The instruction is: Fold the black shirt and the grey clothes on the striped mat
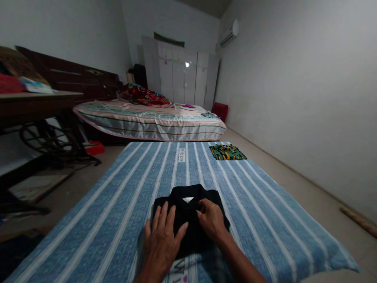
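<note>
A black collared shirt [190,236], folded into a compact block, lies on the blue striped cloth [126,196] with its collar pointing away from me. A bit of white shows inside the collar opening. My left hand [163,239] rests flat on the shirt's left side, fingers stretched and apart. At the right of the collar, my right hand [210,220] has its thumb and forefinger pinched together on the shirt's front. The spot between those fingertips is small and partly hidden.
A folded green, yellow and black patterned garment [228,152] lies at the cloth's far right. Beyond stands a bed [159,125] with a red floral blanket [144,95]. A treadle table [44,98] is on the left; a wooden stick [359,222] lies on the floor, right.
</note>
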A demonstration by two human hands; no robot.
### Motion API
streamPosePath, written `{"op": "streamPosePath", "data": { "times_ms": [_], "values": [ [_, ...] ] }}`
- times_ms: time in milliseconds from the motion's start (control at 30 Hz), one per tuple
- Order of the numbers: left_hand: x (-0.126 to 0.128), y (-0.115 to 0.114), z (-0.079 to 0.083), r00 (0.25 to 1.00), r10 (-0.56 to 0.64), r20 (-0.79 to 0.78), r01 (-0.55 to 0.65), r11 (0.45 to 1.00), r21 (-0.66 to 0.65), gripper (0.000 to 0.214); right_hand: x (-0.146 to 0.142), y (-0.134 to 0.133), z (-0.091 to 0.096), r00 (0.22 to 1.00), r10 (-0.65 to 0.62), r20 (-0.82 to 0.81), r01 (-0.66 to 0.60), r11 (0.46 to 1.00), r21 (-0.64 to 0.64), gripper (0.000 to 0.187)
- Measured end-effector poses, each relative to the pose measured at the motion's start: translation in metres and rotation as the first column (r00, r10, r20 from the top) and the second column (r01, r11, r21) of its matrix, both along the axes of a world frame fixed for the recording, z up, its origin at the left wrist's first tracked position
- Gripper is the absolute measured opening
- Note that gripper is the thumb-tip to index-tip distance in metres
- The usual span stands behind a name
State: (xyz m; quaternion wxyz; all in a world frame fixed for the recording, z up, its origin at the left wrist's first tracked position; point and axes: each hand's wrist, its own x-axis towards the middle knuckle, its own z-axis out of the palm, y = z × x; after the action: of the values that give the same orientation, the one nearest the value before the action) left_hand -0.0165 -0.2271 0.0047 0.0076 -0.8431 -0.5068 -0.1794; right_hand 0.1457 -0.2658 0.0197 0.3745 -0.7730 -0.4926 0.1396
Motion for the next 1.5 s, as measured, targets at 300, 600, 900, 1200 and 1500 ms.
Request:
{"op": "streamPosePath", "data": {
  "times_ms": [300,600,900,1200,1500],
  "values": [
    [0.006,-0.006,-0.005,0.998,0.049,-0.045,-0.053,0.995,-0.085,0.063,-0.002,0.005,0.002,1.000,-0.020,0.010,0.021,0.999,-0.028,0.014],
    [0.005,-0.006,-0.006,0.996,0.067,-0.054,-0.073,0.989,-0.128,0.064,0.001,-0.001,0.008,0.996,0.074,-0.042,-0.072,0.996,0.044,0.030],
    [0.006,-0.006,-0.007,0.997,0.076,-0.031,-0.079,0.990,-0.120,0.064,0.000,-0.006,0.004,0.997,0.080,0.013,-0.080,0.997,0.000,0.024],
    [0.001,-0.004,-0.019,0.991,0.108,0.077,-0.103,0.992,-0.066,0.073,0.005,-0.009,-0.011,0.994,0.106,0.024,-0.107,0.994,0.030,0.025],
    [0.001,-0.005,-0.001,0.994,0.106,0.027,-0.095,0.957,-0.273,0.076,0.007,-0.009,-0.010,0.992,0.119,0.031,-0.118,0.992,-0.032,0.030]
  ]
}}
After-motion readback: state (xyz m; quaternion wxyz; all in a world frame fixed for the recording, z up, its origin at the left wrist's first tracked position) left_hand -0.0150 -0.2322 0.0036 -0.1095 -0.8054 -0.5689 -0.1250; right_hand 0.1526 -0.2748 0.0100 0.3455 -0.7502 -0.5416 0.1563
